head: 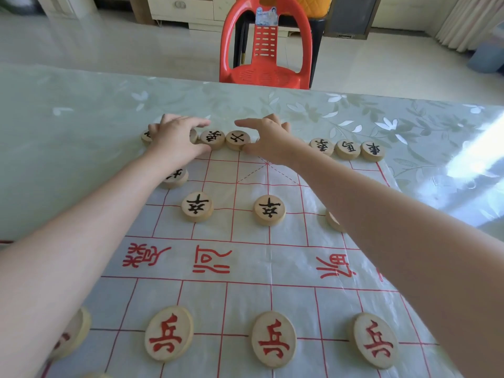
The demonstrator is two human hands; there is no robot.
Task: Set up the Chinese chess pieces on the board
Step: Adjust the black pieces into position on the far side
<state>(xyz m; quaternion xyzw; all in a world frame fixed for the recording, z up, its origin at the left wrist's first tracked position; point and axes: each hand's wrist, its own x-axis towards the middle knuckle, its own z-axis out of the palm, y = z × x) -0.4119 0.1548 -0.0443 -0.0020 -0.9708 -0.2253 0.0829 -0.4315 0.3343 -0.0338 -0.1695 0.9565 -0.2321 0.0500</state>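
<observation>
Head view: left hand (176,135) at eleven o'clock, fingers curled over back-row black pieces (212,138), grip unclear. Right hand (268,140) at twelve, spread open, empty. Best nudged gently, each disc centred on its board (245,263) crossing.

Nine black-lettered wooden pieces (197,206) are showing on the paper board (245,257), several partly hidden by the arms. Four red-lettered pieces (273,339) are lying along the near rows. Two hands (174,135) are reaching over the far row, and one red plastic chair (266,47) is standing beyond the table.
</observation>
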